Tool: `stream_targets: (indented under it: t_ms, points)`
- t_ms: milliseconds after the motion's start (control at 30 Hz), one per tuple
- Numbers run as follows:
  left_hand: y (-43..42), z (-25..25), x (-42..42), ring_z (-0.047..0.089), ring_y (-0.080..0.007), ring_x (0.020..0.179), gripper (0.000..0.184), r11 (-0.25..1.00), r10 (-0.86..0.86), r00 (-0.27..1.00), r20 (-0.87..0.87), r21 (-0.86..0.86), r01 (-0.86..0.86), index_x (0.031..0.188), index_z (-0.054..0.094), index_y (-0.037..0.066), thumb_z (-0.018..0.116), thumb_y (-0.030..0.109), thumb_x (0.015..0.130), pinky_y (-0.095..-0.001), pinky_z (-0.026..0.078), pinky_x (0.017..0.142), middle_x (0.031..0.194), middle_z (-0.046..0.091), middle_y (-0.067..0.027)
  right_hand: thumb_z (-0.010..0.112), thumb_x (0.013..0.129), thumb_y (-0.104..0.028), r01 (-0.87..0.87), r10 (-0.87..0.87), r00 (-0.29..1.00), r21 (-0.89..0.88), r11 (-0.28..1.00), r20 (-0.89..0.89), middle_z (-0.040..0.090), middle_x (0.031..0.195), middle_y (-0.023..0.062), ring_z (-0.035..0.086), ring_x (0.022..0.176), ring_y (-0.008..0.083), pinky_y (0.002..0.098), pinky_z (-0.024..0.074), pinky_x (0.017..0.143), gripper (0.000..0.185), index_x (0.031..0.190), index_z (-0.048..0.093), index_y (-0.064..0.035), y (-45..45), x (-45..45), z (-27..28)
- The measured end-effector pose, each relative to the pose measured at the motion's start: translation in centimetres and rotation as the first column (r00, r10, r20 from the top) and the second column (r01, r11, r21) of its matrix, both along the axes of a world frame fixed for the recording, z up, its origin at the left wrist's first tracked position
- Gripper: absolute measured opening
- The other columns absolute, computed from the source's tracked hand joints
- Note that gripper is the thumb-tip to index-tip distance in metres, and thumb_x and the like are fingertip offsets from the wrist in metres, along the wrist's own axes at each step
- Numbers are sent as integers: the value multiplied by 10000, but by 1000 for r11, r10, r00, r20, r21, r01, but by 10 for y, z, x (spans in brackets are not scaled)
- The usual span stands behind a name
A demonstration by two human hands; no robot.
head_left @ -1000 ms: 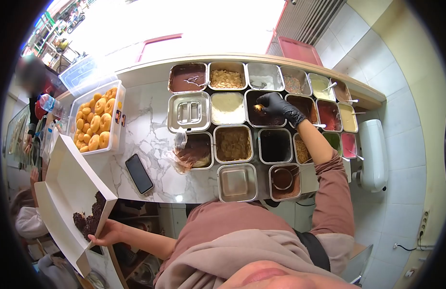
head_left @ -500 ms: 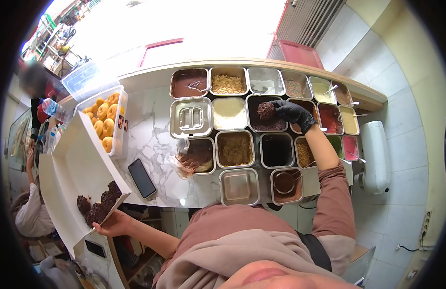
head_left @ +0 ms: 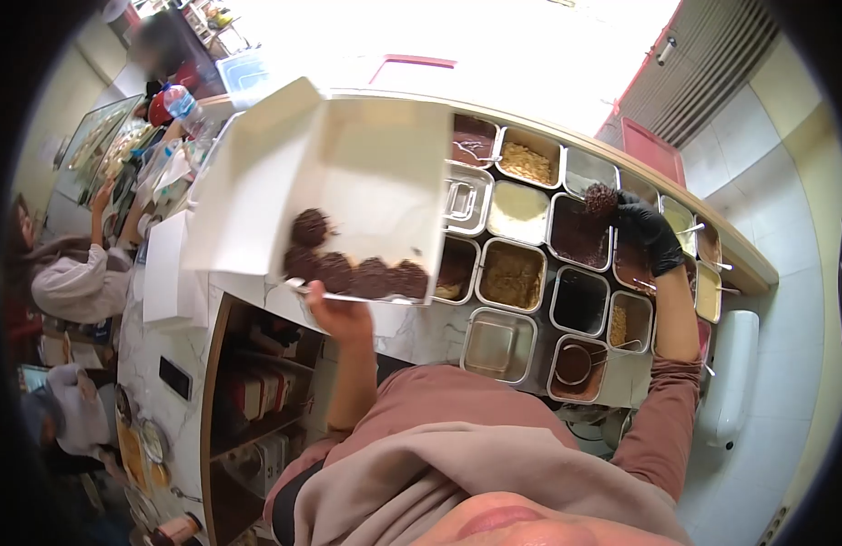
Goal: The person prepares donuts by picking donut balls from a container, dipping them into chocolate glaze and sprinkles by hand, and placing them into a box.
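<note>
My bare left hand [head_left: 341, 314] grips the near edge of an open white cardboard box [head_left: 380, 173], held up and tilted over the counter. Dark chocolate-sprinkled doughnuts [head_left: 334, 271] sit in the box along its near and left sides. In a black glove, my right hand [head_left: 653, 235] pinches another chocolate-sprinkled doughnut [head_left: 600, 198]. It is raised over the far edge of the pan of chocolate sprinkles [head_left: 580, 235], apart from the box. A pan of chopped nuts [head_left: 527, 162] and a pan of white topping [head_left: 518, 212] lie between the two hands.
More metal pans, such as one of dark sauce [head_left: 580, 300] and a bare steel one [head_left: 498, 344], line the counter. A phone [head_left: 174, 377] lies at the left, near a white box [head_left: 171, 268]. Other people work at far left; a water bottle [head_left: 180, 102] stands there.
My left hand has lifted the box and brought it right, towards the pans, over the counter. My right hand has raised the doughnut from the sprinkles. The view has turned left.
</note>
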State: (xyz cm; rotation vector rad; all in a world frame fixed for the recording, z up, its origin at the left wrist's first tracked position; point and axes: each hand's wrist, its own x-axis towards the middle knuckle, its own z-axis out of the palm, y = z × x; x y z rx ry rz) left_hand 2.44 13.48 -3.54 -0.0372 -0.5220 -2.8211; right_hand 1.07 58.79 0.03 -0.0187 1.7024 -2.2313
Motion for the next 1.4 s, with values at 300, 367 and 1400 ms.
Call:
stream_targets:
  t_ms: [300, 367, 1400]
  points:
    - [72, -30, 25, 474, -200, 970, 379, 969, -199, 977, 82, -134, 208, 1124, 364, 35, 359, 213, 790, -332, 417, 813, 1056, 469, -102, 466, 727, -10, -285, 285, 957, 3, 959, -62, 525, 1013, 172, 540, 907, 202, 267, 433, 813, 356, 1064, 436, 98, -165, -19, 80]
    - [79, -28, 27, 460, -219, 997, 423, 971, -164, 984, 76, -161, 175, 1158, 331, 40, 379, 215, 776, -354, 411, 822, 1086, 451, -100, 478, 712, 4, -376, 376, 927, 38, 926, 2, 539, 980, 150, 543, 894, 201, 275, 442, 803, 366, 1061, 430, 101, -192, -30, 61]
    - [-1, -1, 22, 487, -227, 970, 459, 998, 27, 997, 74, -50, -23, 1113, 405, -1, 401, 297, 764, -375, 409, 822, 1071, 485, -125, 580, 714, -162, 229, 71, 893, 583, 780, -445, 567, 763, 46, 521, 689, 91, 224, 422, 629, 245, 896, 571, 1, -128, -7, 69]
